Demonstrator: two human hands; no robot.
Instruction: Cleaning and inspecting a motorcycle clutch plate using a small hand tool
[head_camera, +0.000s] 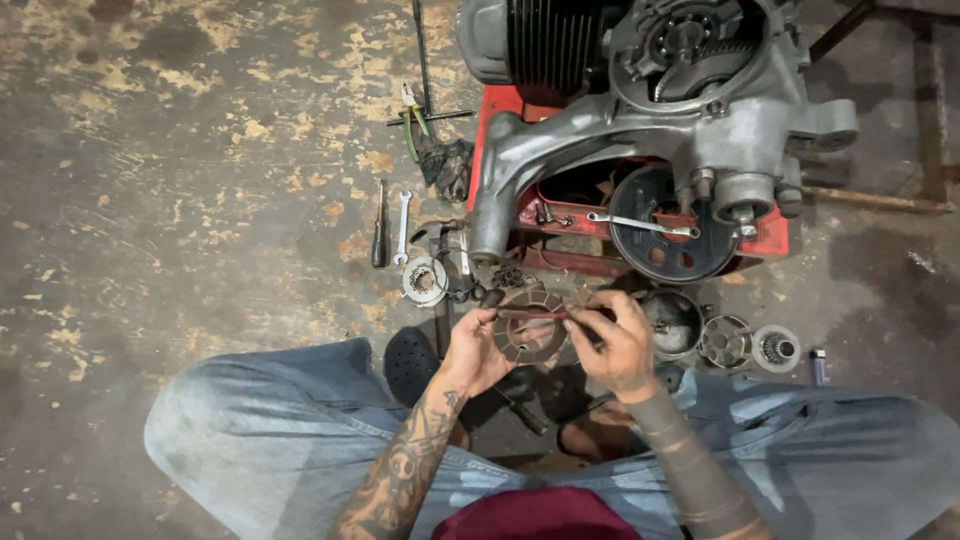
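Squatting on the stained concrete floor (200, 200), the person is working just below the big grey engine casing (640, 130), which is resting on a red stand (775, 235) and is serving here as the landmark for everything else; a dark round drum (660, 225) is leaning against the casing's lower side with a flat spanner (640, 222) lying across it; below the casing and to its right a metal bowl-like housing (672, 322), a small basket part (725, 342) and a toothed hub (777, 348) are sitting in a row; left of the casing a spanner (402, 226), a dark-handled screwdriver (379, 238), a pair of pliers (412, 118) and a small sprocket (423, 280) are lying spread out.

Directly below the casing, the left hand (478, 350) is gripping the left edge of a round slotted plate (530, 325), fingers curled round its rim; the right hand (615, 340) is pinching a thin reddish ring (545, 314) edge-on, its fingers closed on the ring's right end, and the ring is lying across the plate's upper part, touching it.

To my eye the two discs are being sorted or stacked; doing it well probably means keeping both level, lining up the outer tabs before pressing them together, and holding by the edges so grime is not spreading onto the faces.
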